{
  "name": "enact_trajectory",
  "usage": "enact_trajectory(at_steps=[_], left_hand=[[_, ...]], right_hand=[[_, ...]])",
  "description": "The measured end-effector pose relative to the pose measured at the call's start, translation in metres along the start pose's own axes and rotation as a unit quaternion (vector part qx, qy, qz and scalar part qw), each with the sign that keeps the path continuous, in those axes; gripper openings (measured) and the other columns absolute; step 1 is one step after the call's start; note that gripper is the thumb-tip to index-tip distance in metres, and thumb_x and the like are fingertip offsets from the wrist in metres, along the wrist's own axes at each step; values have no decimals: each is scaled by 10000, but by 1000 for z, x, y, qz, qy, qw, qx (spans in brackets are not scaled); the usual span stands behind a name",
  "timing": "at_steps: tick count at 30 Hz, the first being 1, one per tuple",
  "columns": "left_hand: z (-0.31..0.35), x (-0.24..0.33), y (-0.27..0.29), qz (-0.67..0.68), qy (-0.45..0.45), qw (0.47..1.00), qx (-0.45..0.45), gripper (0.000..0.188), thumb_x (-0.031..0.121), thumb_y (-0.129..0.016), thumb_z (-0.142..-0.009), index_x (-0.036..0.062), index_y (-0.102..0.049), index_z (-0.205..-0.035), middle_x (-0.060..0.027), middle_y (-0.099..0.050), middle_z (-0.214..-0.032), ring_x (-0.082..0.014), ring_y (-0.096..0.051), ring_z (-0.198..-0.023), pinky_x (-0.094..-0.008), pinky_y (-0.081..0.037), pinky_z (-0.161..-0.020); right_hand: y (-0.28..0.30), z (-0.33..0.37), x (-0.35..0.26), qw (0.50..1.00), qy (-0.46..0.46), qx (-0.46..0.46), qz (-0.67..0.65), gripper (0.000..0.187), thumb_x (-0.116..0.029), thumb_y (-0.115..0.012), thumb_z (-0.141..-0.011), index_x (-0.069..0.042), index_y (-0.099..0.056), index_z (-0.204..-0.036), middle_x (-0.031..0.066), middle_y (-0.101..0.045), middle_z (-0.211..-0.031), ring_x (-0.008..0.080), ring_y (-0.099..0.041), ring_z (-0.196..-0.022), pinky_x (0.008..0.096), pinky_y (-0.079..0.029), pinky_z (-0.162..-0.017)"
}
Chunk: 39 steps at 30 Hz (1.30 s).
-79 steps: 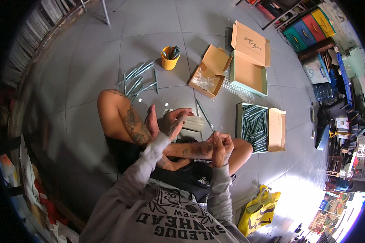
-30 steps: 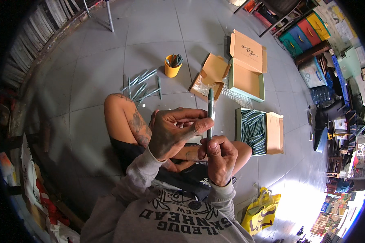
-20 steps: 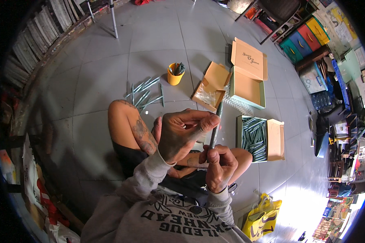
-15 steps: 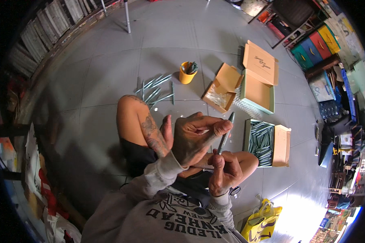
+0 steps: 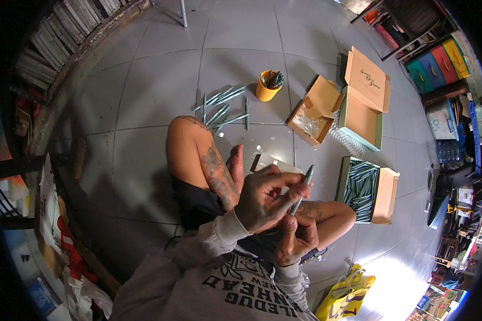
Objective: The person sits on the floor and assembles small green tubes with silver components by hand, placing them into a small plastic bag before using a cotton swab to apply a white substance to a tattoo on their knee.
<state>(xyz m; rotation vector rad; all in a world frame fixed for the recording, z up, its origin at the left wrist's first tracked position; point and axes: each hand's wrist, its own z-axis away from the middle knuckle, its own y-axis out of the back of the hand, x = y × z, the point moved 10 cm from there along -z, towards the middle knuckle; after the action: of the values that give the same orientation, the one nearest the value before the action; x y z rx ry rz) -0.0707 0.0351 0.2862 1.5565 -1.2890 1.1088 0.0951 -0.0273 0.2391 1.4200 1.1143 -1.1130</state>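
Note:
A slim grey-green pen (image 5: 309,176) slants upward above my crossed legs. My left hand (image 5: 270,198) pinches its shaft between thumb and fingers. Below it my right hand (image 5: 297,238) is closed around the pen's lower end, which the fingers hide. Several similar pens (image 5: 219,114) lie loose on the floor beyond my left knee. To their right stands a yellow cup (image 5: 266,93) with more pens upright in it. An open box (image 5: 341,184) packed with green pens sits just past my right knee.
A small cardboard box (image 5: 326,85) with clear plastic inside lies open beyond my hands, bubble wrap (image 5: 348,140) beside it. Farther right is a larger open box (image 5: 381,142). Another flat box (image 5: 260,162) shows behind my left hand. A yellow bag (image 5: 340,299) rests at lower right.
My view has shifted, so the floor things appear farther right and higher. My left fingers now grip the pen closer to my right hand. The flat box behind my left hand has come into sight.

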Motion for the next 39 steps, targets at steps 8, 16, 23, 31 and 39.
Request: enact_trajectory(at_steps=[8,16,23,31,39], left_hand=[[35,43,-10,-15,-156,976,-151,239,283,-791,-840,67,-760,-938,-88,-564,-713,-231,-532,-627,-380,-431,-568],[65,65,-12,8,-179,942,-283,188,251,-803,-770,106,-713,-850,-28,-446,-646,-204,-517,-642,-380,-412,-578],[72,69,-9,-102,-178,939,-276,217,290,-799,-815,113,-763,-935,-43,-547,-727,-209,-547,-689,-411,-456,-787],[21,-1,21,-21,79,996,-30,260,273,-810,-853,24,-777,-920,-50,-639,-595,-113,-596,-582,-292,-469,-685],[18,-4,14,108,151,983,-6,191,101,-717,-933,-71,-717,-1017,-130,-725,-925,-152,-702,-810,-273,-569,-781]], right_hand=[[2,-32,-86,955,162,-223,111,311,-239,-678,-952,16,-631,-1124,160,-668,-974,289,-665,-887,401,-540,-753],[-16,5,-133,765,422,-427,234,310,-269,-844,-667,-49,-627,-699,75,-615,-677,194,-598,-533,337,-434,-420],[-12,1,-92,841,160,-467,222,411,-387,-712,-893,-15,-620,-745,82,-565,-640,262,-585,-539,383,-444,-469],[-33,-18,-33,939,16,-339,61,433,-340,-448,-1068,54,-589,-1179,152,-692,-989,265,-667,-888,346,-522,-825],[-47,7,-11,962,-63,-263,-31,395,-329,-515,-1063,24,-644,-941,34,-606,-662,113,-543,-560,261,-431,-537]])
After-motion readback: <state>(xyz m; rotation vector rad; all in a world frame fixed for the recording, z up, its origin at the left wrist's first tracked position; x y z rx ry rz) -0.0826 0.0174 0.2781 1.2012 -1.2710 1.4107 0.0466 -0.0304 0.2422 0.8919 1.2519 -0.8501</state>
